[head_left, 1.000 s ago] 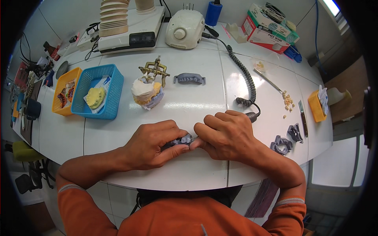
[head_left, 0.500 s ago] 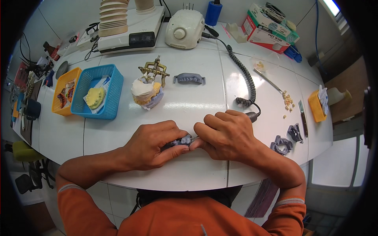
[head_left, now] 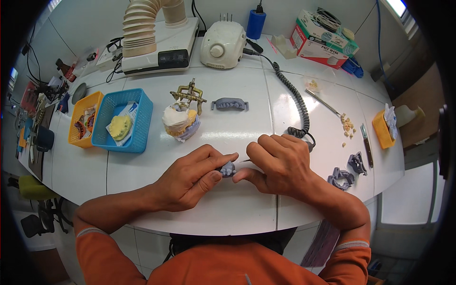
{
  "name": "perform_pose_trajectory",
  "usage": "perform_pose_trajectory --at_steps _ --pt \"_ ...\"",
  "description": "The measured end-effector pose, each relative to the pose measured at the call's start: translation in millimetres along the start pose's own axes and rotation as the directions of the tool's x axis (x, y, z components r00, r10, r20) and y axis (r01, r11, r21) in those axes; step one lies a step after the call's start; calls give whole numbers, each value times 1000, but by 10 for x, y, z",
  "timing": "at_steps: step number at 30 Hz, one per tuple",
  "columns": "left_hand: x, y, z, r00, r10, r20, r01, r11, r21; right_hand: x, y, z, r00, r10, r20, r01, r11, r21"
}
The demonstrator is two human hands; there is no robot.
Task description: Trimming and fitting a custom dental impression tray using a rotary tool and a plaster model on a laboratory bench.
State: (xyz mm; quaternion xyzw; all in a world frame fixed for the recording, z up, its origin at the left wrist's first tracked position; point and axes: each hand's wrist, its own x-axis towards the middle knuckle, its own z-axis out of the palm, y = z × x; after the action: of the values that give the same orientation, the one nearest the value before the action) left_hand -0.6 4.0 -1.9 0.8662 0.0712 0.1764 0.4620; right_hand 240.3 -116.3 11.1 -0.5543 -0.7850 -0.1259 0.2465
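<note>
My left hand (head_left: 194,175) pinches a small grey dental model (head_left: 228,169) between thumb and fingers, with its row of teeth showing. Closed around a micromotor handpiece, my right hand (head_left: 280,159) covers most of its body. The handpiece's thin metal bur (head_left: 244,161) points left toward the model, and a small gap seems to lie between them. My right thumb reaches close to the model's right end. Beyond my left hand stands a plaster model (head_left: 179,121) in a brass articulator (head_left: 189,92). Another grey dental model (head_left: 230,104) lies farther back.
A coiled cord (head_left: 297,97) runs to the white control unit (head_left: 223,45). Blue (head_left: 145,128) and orange baskets (head_left: 75,133) stand left. On the right lie loose tooth-coloured pieces (head_left: 348,126), a knife (head_left: 366,145) and grey model parts (head_left: 340,178). A suction hose (head_left: 139,31) rises behind.
The bur has drawn back slightly from the grey model. My left fingers and the model have turned, and my right thumb has spread away from the forefinger. The whole view has shifted a little.
</note>
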Motion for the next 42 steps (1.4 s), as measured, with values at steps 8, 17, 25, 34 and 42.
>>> perform_pose_trajectory --at_steps 8,17,25,34,42 --pt "-14 -50 -20 999 33 -37 -36 996 -87 -1 -11 36 997 3 -72 -4 1000 -19" --pt "-88 -131 155 995 -32 -92 -13 890 -455 20 -111 -43 1000 16 -21 -14 997 75" --pt "-46 -75 69 995 52 -88 -69 975 -209 2 -155 -49 1000 3 29 -7 993 118" --pt "-60 -80 66 993 42 -114 -71 964 -257 -13 -131 7 1000 -17 -14 18 997 77" --pt "-37 -73 76 989 46 -142 -83 960 -268 -7 -135 25 999 -25 -20 27 993 119"
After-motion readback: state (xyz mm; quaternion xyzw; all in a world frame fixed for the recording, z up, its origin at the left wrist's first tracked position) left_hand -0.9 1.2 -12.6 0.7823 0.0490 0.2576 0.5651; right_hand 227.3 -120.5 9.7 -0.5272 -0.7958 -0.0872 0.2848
